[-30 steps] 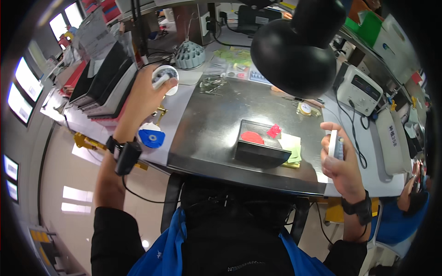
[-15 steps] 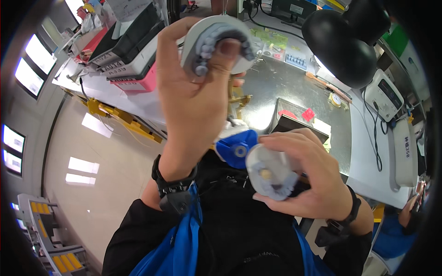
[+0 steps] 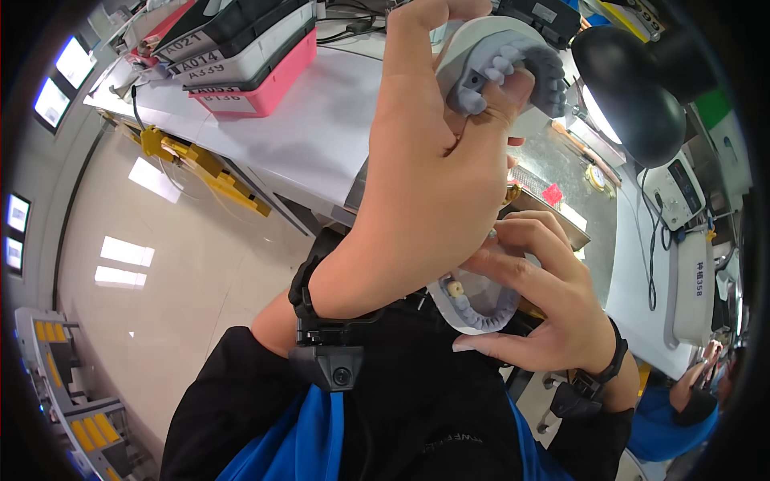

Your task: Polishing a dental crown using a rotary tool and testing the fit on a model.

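My left hand is raised and closed round a grey dental model on a pale round base. Its thumb lies inside the arch of teeth, and a small dark hole shows in the gum section beside it. Lower down, my right hand grips a second dental model, its teeth facing up. One tooth on that model is a yellowish crown; the others are grey. My right fingers reach over its far edge while the thumb supports the near side. The left wrist passes just beyond this lower model.
Stacked trays, black, white and pink, stand on the bench at the left. A black lamp head hangs over the right side. Behind my right hand is a metal box. A white control unit stands farther right, and a person in blue sits nearby.
My left hand has carried its model to the right and slightly up. The right-hand model has turned, showing its tooth arch and crown more clearly. The blue object between the hands is out of sight.
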